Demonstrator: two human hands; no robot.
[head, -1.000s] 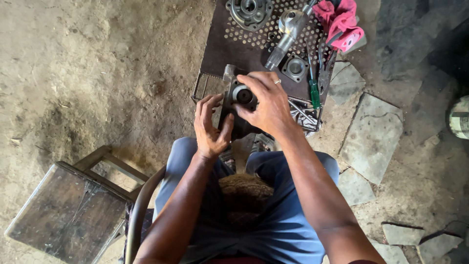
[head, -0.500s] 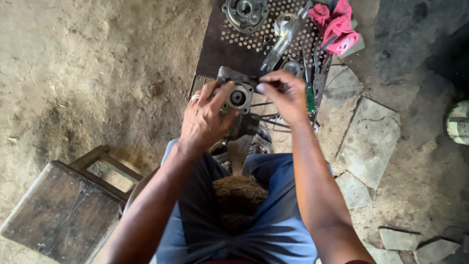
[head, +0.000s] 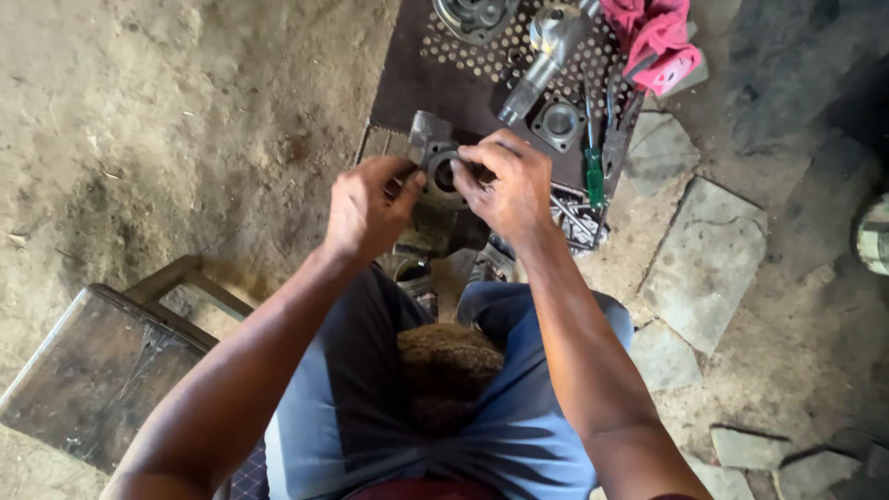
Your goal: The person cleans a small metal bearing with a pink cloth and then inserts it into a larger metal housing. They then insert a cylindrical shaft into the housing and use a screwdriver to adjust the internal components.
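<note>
I sit with both hands raised over a grey metal housing (head: 429, 148) with a round bore. My left hand (head: 366, 206) grips its left side, thumb on the rim. My right hand (head: 505, 183) holds the right side, fingertips pressed at the bore's opening. Whether a small part sits under those fingertips is hidden. The lower part of the housing is dark and greasy, just above my knees.
A perforated brown metal plate (head: 417, 74) lies ahead with a round flanged part (head: 474, 17), a metal shaft piece (head: 542, 56), a square bearing block (head: 559, 122), a green-handled screwdriver (head: 594, 171) and a pink rag (head: 656, 42). A wooden stool (head: 102, 366) stands at my left. Flat stones (head: 704, 264) lie right.
My hands and the housing have come a little nearer. My left hand slid from covering the housing's top to its left side, and my right fingertips moved onto the bore.
</note>
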